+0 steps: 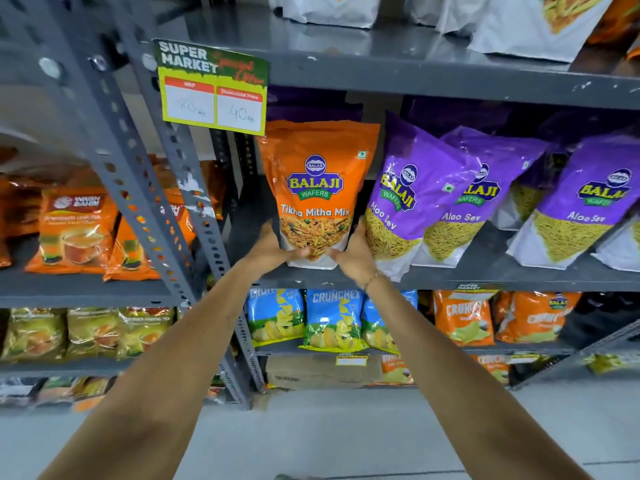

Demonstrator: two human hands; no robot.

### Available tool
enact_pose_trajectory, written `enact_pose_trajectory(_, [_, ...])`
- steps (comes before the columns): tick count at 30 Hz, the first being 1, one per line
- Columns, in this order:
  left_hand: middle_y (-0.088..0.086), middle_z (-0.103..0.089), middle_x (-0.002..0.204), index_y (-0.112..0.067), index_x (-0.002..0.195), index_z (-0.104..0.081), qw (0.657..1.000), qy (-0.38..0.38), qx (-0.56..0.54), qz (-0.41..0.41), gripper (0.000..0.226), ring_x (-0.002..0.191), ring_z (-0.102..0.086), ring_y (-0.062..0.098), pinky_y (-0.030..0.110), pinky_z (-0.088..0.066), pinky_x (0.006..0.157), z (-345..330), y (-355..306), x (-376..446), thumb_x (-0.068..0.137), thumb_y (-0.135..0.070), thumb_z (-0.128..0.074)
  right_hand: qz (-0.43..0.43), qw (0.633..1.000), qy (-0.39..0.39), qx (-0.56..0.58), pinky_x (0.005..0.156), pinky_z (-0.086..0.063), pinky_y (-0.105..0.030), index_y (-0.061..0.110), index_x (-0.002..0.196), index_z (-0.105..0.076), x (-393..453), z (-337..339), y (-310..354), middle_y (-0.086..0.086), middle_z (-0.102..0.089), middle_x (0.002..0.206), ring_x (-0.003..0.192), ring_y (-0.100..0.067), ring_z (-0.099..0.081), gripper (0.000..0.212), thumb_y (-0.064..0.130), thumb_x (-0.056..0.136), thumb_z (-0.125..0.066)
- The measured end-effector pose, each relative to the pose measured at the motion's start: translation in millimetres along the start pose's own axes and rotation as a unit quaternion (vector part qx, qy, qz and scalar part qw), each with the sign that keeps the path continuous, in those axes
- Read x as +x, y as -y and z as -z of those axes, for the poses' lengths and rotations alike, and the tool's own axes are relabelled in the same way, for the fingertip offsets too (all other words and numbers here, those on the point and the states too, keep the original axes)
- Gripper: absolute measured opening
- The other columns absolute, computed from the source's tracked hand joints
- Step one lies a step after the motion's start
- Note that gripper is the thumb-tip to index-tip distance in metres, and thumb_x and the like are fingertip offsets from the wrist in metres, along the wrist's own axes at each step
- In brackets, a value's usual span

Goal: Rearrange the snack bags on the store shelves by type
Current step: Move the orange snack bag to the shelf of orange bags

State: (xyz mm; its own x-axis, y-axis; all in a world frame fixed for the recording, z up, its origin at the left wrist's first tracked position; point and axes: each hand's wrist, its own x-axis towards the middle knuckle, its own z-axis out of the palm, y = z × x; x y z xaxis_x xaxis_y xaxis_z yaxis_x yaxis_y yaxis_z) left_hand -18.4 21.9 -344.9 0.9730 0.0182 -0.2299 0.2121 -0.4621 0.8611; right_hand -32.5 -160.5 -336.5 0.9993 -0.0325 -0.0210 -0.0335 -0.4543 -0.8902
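Observation:
An orange Tikha Mitha Mix bag [317, 174] stands upright at the left end of the grey middle shelf [485, 271]. My left hand [273, 245] grips its lower left corner and my right hand [353, 252] grips its lower right corner, fingers wrapped under the base. Right beside it lean three purple Aloo Sev bags [412, 188], [474, 195], [585, 202], tilted to the right. More purple bags sit behind them in shadow.
A yellow-green price sign [213, 86] hangs above the orange bag. Blue Crunchex chip bags [332, 320] and orange chip bags [464, 318] fill the shelf below. White bags [533, 26] stand on the top shelf. Orange tea packs [74, 230] fill the left rack behind slotted uprights [194, 202].

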Motion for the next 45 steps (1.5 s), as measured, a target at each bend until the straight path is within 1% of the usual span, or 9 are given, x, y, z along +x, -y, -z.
enact_pose_trajectory(5, [0.015,-0.067,0.116,-0.005,0.114,-0.058,0.998,-0.062,-0.005,-0.026,0.056,0.104,-0.064,0.025,0.041,-0.05,0.096,1.9,14.5,-6.7,0.065,-0.011,-0.081,0.0,0.997,0.04,-0.067,0.098,-0.04,-0.033,0.003,0.131,-0.032,3.7,7.8,1.3,-0.016,-0.053,0.132,0.124,-0.029,-0.049,0.066,0.011,0.079,-0.071])
enact_pose_trajectory(16, [0.013,-0.074,0.1,-0.004,0.099,-0.069,0.978,-0.156,0.01,-0.137,0.039,0.086,-0.065,0.009,0.029,-0.054,0.083,3.0,8.4,-91.1,0.063,-0.009,-0.082,0.102,0.987,-0.053,0.11,0.088,-0.052,-0.034,0.035,0.102,-0.05,-65.1,2.9,-20.8,-0.001,-0.063,0.106,0.101,-0.018,-0.061,0.058,0.01,0.062,-0.084])
enact_pose_trajectory(21, [0.014,-0.074,0.1,-0.003,0.104,-0.069,0.961,-0.183,-0.008,-0.209,0.043,0.083,-0.062,-0.005,-0.002,-0.045,0.072,10.8,-30.0,-124.6,0.064,-0.011,-0.081,0.185,0.974,-0.078,0.1,0.085,-0.056,-0.035,0.04,0.098,-0.054,-81.2,41.6,15.8,-0.001,-0.066,0.1,0.097,-0.021,-0.065,0.056,0.014,0.06,-0.086])
enact_pose_trajectory(24, [0.008,-0.074,0.101,-0.006,0.108,-0.068,0.956,-0.193,-0.035,-0.221,0.052,0.09,-0.067,0.004,0.013,-0.053,0.082,26.4,-70.7,-136.6,0.06,-0.018,-0.084,0.233,0.961,-0.102,0.109,0.083,-0.055,-0.029,0.037,0.101,-0.059,-85.4,75.9,56.2,-0.002,-0.069,0.102,0.097,-0.018,-0.065,0.054,0.021,0.057,-0.087])
enact_pose_trajectory(27, [-0.004,-0.07,0.091,-0.008,0.103,-0.069,0.943,-0.192,-0.047,-0.267,0.046,0.068,-0.061,-0.018,0.002,-0.048,0.066,51.7,-124.4,-148.4,0.06,-0.017,-0.084,0.271,0.947,-0.102,0.137,0.081,-0.054,-0.022,0.018,0.106,-0.063,-87.5,113.8,108.6,-0.003,-0.071,0.103,0.093,-0.012,-0.066,0.053,0.013,0.059,-0.087])
enact_pose_trajectory(32, [-0.026,-0.067,0.056,-0.019,0.089,-0.073,0.926,-0.193,-0.018,-0.325,0.034,0.062,-0.064,-0.013,0.004,-0.048,0.059,103.0,-208.2,-164.5,0.058,-0.023,-0.086,0.325,0.925,-0.085,0.177,0.07,-0.053,-0.018,0.023,0.094,-0.067,-81.4,158.3,191.9,0.011,-0.074,0.085,0.08,-0.004,-0.068,0.042,0.004,0.061,-0.083])
enact_pose_trajectory(36, [0.004,-0.076,0.071,-0.019,0.074,-0.073,0.919,-0.2,0.002,-0.34,0.026,0.071,-0.068,0.013,0.033,-0.056,0.072,130.7,-252.8,-167.6,0.057,-0.033,-0.085,0.338,0.918,-0.075,0.19,0.063,-0.054,-0.019,0.013,0.096,-0.068,-69.5,181.5,236.0,0.002,-0.073,0.086,0.074,-0.009,-0.07,0.034,0.007,0.065,-0.081])
enact_pose_trajectory(43, [0.01,-0.076,0.073,-0.013,0.073,-0.072,0.91,-0.218,0.027,-0.351,0.034,0.068,-0.068,0.013,0.037,-0.055,0.073,153.1,-292.6,-136.0,0.056,-0.039,-0.085,0.343,0.915,-0.086,0.195,0.063,-0.054,-0.016,0.021,0.083,-0.065,-26.2,192.4,271.2,0.004,-0.07,0.083,0.08,-0.016,-0.067,0.028,0.005,0.067,-0.08])
enact_pose_trajectory(45, [0.008,-0.077,0.077,-0.017,0.072,-0.072,0.915,-0.206,0.022,-0.345,0.03,0.073,-0.071,0.017,0.037,-0.058,0.075,154.6,-294.5,-119.9,0.056,-0.038,-0.085,0.328,0.919,-0.085,0.201,0.076,-0.059,-0.03,0.023,0.085,-0.065,-7.4,190.0,271.0,0.001,-0.071,0.088,0.087,-0.022,-0.069,0.031,0.005,0.065,-0.081])
